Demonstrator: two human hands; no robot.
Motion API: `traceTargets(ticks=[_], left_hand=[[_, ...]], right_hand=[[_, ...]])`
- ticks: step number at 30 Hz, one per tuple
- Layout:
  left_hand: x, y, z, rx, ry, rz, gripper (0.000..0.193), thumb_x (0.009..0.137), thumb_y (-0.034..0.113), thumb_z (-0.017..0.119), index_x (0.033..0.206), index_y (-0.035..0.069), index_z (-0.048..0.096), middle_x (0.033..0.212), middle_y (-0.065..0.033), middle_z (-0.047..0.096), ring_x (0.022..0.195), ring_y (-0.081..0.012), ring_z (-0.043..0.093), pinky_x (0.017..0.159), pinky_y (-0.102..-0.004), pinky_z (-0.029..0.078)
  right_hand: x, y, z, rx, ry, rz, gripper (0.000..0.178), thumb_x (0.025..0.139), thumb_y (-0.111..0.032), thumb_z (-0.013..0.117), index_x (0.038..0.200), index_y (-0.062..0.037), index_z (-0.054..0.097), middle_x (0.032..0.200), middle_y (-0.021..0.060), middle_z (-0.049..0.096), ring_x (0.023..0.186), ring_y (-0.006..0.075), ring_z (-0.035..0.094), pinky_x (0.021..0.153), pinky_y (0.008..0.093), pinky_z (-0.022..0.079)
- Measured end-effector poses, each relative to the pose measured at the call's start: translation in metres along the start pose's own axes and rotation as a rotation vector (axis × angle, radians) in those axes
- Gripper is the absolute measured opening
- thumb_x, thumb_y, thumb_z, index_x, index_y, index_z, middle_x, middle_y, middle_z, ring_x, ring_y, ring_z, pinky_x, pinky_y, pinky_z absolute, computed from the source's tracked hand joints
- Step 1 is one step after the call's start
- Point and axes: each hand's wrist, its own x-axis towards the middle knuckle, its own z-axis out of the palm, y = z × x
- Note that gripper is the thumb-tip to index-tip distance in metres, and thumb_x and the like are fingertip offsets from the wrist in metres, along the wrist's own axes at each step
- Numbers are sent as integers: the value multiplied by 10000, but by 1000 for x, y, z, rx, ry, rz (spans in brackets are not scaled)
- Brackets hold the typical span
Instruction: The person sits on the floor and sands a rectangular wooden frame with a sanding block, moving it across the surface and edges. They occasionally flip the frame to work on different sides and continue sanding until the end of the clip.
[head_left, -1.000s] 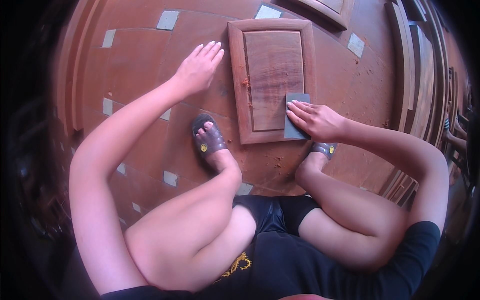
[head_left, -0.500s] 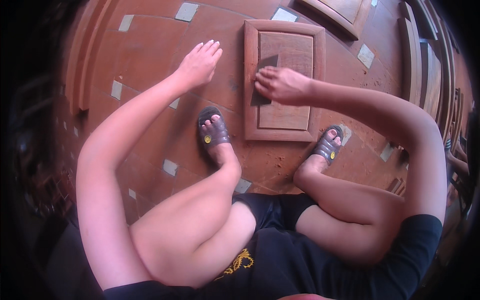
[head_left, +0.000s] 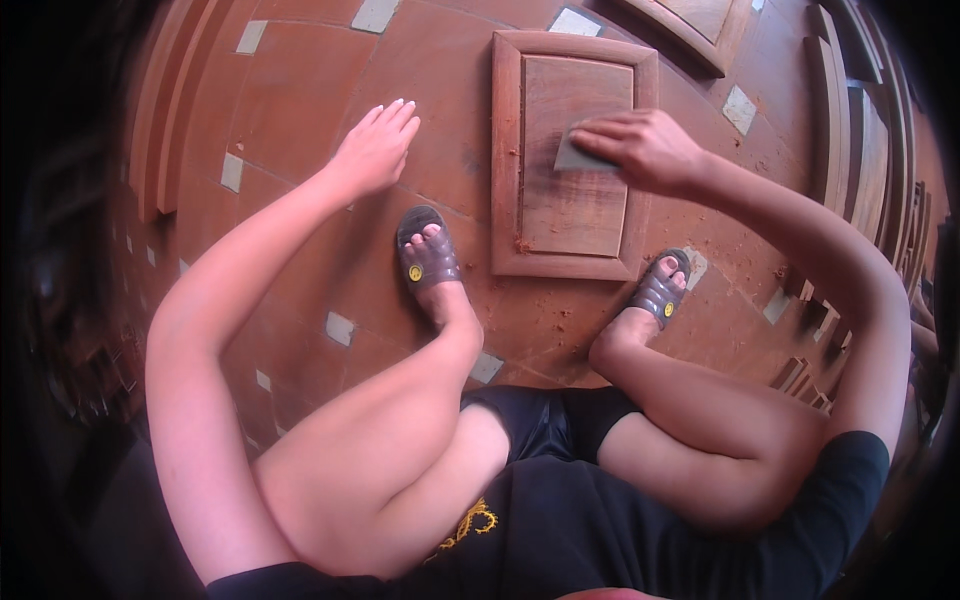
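A framed wooden panel (head_left: pixel 577 225) with a raised centre lies flat on the tiled floor in front of my feet. My right hand (head_left: pixel 645 148) is over its right half, fingers pressed on a thin grey piece of sandpaper (head_left: pixel 578 158) against the raised centre. Part of the sheet is hidden under the fingers. Left of the panel, my left hand (head_left: pixel 375 148) hangs above the floor with its fingers stretched out. It holds nothing and is apart from the panel. Reddish wood dust (head_left: pixel 523 245) lies in the groove near the panel's lower left corner.
Another framed panel (head_left: pixel 690 30) lies at the far right. Long wooden boards (head_left: pixel 825 130) are stacked along the right side, and more planks (head_left: pixel 180 110) run along the left. My sandalled feet (head_left: pixel 432 255) flank the panel's near edge. Wood crumbs (head_left: pixel 560 318) are scattered on the floor.
My right hand has moved the sandpaper rightward, from the panel's left frame edge to its centre. My left hand has shifted slightly left and nearer, still empty.
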Motion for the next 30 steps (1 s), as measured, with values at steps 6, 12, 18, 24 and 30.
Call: traceTargets(ticks=[6,12,18,24,30], left_hand=[[44,36,-20,33,204,185,677,863,81,606,1503,-11,407,1566,-220,401,1478,-341,360,1202,-466,313],[112,90,-35,13,227,393,762,874,243,687,1538,40,375,1590,-203,369,1502,-324,324,1220,-484,278],[140,103,-24,-30,152,398,792,886,373,699,1516,0,396,1572,-273,365,1495,-374,320,1241,-476,238],[141,101,-22,-91,163,391,773,878,348,706,1478,-50,423,1577,-282,355,1499,-382,315,1249,-462,230],[139,103,-17,-106,169,387,759,876,326,710,1474,-46,428,1582,-287,345,1508,-384,299,1251,-466,226]], right_hand=[[-21,65,-34,-46,160,574,351,988,-175,632,1328,-89,647,1237,175,693,1057,378,691,852,424,588],[-45,88,-21,168,317,678,298,999,-162,644,1277,-62,683,1219,187,699,1034,352,716,863,383,573],[-71,29,3,217,298,565,464,850,11,671,1282,-157,703,1211,144,709,1009,368,708,847,421,601],[-124,-68,-14,474,8,578,643,696,77,701,1315,-88,655,1328,166,652,1195,355,643,964,424,579],[-137,-90,-14,604,-78,518,609,736,64,729,1320,-99,662,1297,153,675,1158,339,672,941,422,593]])
